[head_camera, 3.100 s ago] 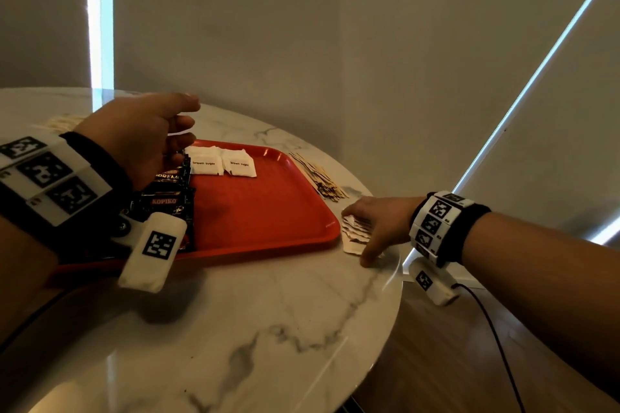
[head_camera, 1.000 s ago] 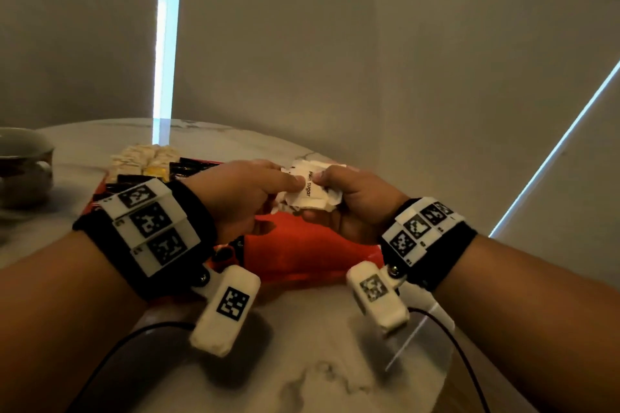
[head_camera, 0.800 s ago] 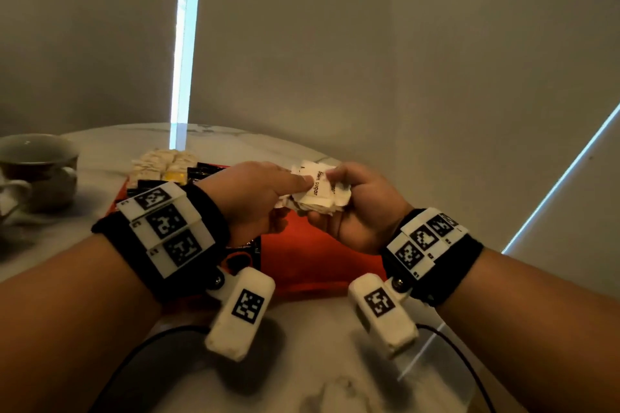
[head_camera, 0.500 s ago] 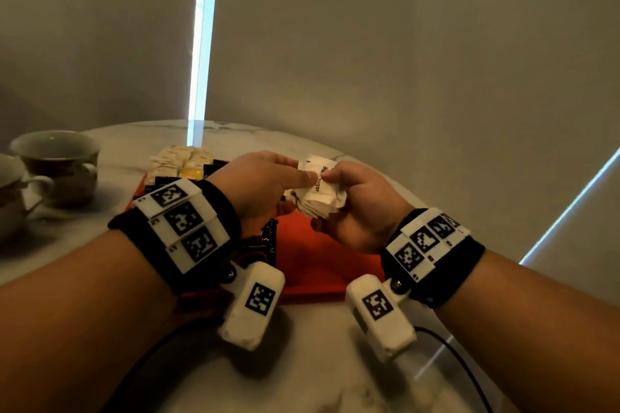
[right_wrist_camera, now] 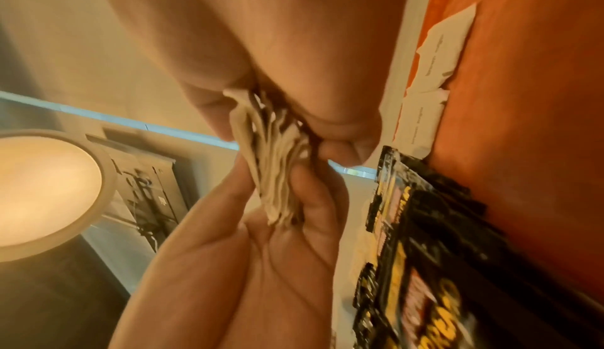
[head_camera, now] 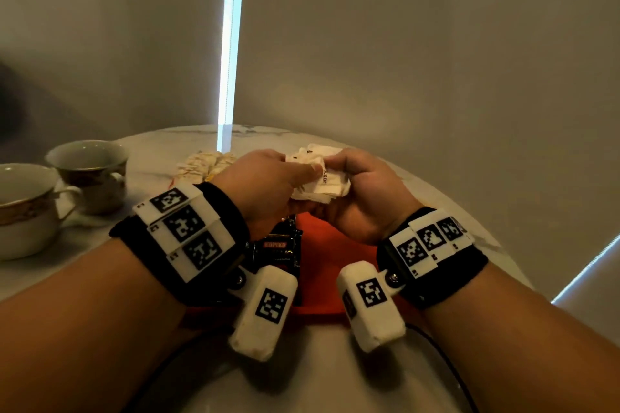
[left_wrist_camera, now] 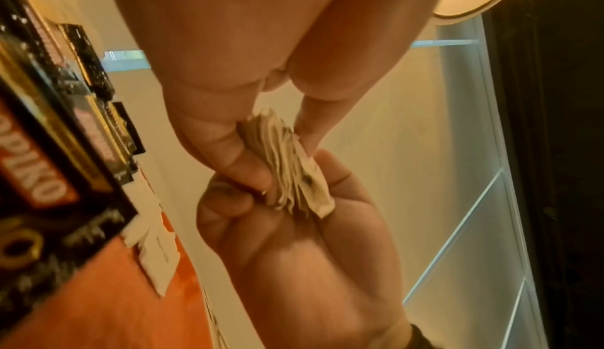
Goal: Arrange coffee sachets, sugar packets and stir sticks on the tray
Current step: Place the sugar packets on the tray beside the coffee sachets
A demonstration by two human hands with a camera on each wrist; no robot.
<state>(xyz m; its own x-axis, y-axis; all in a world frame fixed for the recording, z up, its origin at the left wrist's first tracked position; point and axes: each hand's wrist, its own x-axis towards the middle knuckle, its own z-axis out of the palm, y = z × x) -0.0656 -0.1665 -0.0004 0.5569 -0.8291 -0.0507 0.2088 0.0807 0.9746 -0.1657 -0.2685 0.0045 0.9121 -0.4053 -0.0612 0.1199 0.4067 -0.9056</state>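
Observation:
Both hands meet above the red tray [head_camera: 322, 265] and hold one stack of white sugar packets [head_camera: 322, 178]. My right hand [head_camera: 355, 198] cups the stack [left_wrist_camera: 287, 171] from below, thumb on top. My left hand [head_camera: 268, 188] pinches the stack's left edge [right_wrist_camera: 274, 163] between thumb and fingers. Black Kopiko coffee sachets [head_camera: 275, 245] lie on the tray's left part under my left wrist. Two white sugar packets [right_wrist_camera: 431, 75] lie flat on the tray near its far edge. No stir sticks are in view.
Two cups [head_camera: 90, 174] on saucers stand at the table's left side. A pile of pale packets [head_camera: 204, 164] lies on the marble table [head_camera: 335, 379] behind the tray. The round table edge [head_camera: 469, 221] runs close on the right, with a wall behind.
Three seconds ago my right hand reached for packets at the table's right edge. Since then both hands have joined on the stack and keep fingering it; the view has turned left.

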